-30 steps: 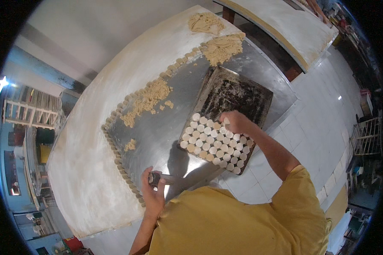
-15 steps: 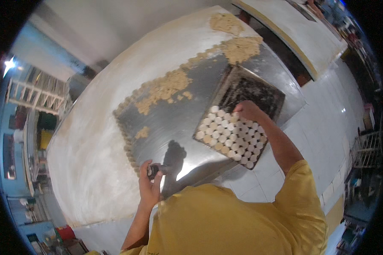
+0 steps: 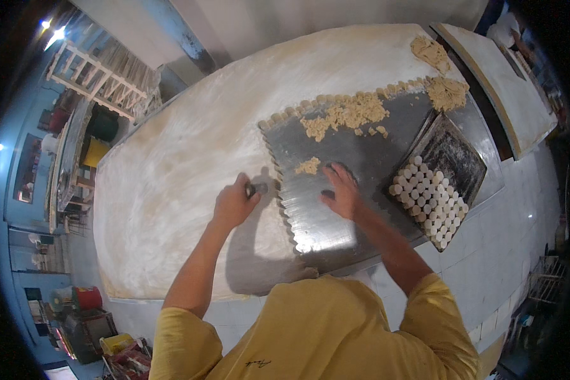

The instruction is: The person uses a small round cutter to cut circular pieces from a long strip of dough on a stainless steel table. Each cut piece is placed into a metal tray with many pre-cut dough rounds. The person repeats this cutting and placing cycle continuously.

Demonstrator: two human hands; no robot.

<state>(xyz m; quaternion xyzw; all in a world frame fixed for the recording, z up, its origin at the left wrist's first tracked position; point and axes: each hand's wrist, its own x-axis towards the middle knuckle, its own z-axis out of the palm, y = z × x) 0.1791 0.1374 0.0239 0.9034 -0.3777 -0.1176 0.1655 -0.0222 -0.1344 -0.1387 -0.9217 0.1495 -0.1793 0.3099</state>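
Note:
My left hand (image 3: 233,204) is closed around a small dark round cutter (image 3: 257,189), held over a wide pale sheet of dough (image 3: 177,158) near its scalloped edge. To the right of that edge, my right hand (image 3: 343,193) hangs above the bare metal tabletop (image 3: 323,221), fingers apart, and I see nothing in it. Beside its fingertips lies a small clump of dough scraps (image 3: 308,166). On the right, a dark baking tray (image 3: 453,149) bears many pale round dough pieces (image 3: 427,196) packed in rows on its near part.
A larger pile of dough scraps (image 3: 348,115) lies along the far scalloped edge, with two more lumps of dough (image 3: 446,94) at the far right corner. Another table (image 3: 500,82) stands beyond a gap. A white slatted rack (image 3: 98,79) is at the far left.
My right hand has left the tray and come left over the metal tabletop, its fingers opening. My left hand has moved forward with the cutter, over the dough sheet. The view has shifted left.

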